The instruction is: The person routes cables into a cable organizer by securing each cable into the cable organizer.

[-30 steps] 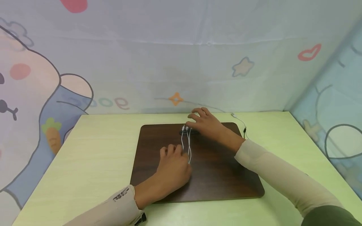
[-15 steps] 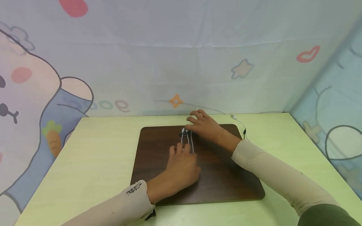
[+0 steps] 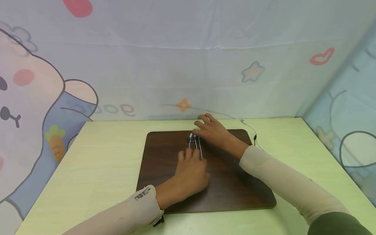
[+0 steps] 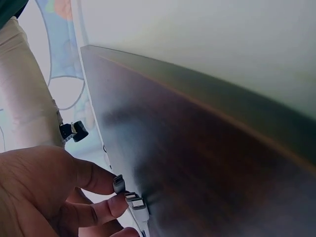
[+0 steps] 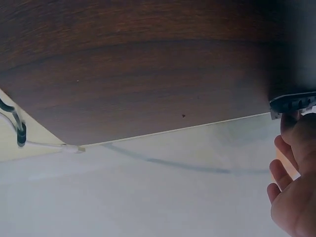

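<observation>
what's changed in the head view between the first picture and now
The left hand has shifted to its right over the brown board; the white cables, which reached down beside it earlier, now disappear behind it. It pinches a connector; its earlier grip is hidden. The right hand stayed at the dark holder, and the brown board stayed put.

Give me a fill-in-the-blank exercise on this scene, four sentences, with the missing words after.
1. The left hand holds the ends of cables coloured ___.
2. The black holder touched by the person's ___ hand stands on the board.
3. Seen by the person, a loose cable lies on the table by the board's far ___ corner.
4. The carrot printed on the backdrop is ___ below its leaves.

Missing words: white; right; right; orange.
</observation>
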### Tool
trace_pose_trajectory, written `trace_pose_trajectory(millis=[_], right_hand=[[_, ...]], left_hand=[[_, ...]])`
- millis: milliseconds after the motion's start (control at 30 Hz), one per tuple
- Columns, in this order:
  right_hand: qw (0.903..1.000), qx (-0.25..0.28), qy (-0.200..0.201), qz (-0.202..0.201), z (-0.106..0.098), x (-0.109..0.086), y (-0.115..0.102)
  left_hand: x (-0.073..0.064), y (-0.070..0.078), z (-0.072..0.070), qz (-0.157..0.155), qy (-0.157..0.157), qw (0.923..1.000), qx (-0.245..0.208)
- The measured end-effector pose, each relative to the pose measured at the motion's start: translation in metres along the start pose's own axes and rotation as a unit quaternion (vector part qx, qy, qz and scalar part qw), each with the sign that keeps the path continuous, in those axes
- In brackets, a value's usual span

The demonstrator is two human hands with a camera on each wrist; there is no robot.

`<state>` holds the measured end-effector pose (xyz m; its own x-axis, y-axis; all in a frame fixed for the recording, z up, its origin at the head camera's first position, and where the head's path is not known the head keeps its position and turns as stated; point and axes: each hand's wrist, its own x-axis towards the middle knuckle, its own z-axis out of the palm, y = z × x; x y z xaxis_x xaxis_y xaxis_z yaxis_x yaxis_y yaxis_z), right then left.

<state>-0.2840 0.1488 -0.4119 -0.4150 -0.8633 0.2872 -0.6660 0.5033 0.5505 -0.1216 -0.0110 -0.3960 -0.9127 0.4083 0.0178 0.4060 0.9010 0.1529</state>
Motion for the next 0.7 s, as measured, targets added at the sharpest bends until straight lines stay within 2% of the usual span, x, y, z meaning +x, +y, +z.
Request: trace_pose_trajectory(millis=[200,333,533,700], right_hand=[[0.9996,-0.010,-0.024,0.014,0.000,-0.003,-0.002],[0.9991,-0.012,-0.036,0.019,0.000,-0.008,-0.003],[0.9988,-0.011,-0.040,0.027,-0.002,-0.013,-0.001],[0.9987,0.012,-0.039,0.032,-0.005,-0.014,-0.001]], left_hand=[[0.004,0.002,0.007,0.004,0.013,0.9998,0.017],[0.005,0.004,0.009,0.006,0.005,0.9997,0.025],[0.007,0.006,0.005,0.010,0.003,0.9998,0.014],[0.007,0.006,0.004,0.009,0.008,0.9999,0.003]])
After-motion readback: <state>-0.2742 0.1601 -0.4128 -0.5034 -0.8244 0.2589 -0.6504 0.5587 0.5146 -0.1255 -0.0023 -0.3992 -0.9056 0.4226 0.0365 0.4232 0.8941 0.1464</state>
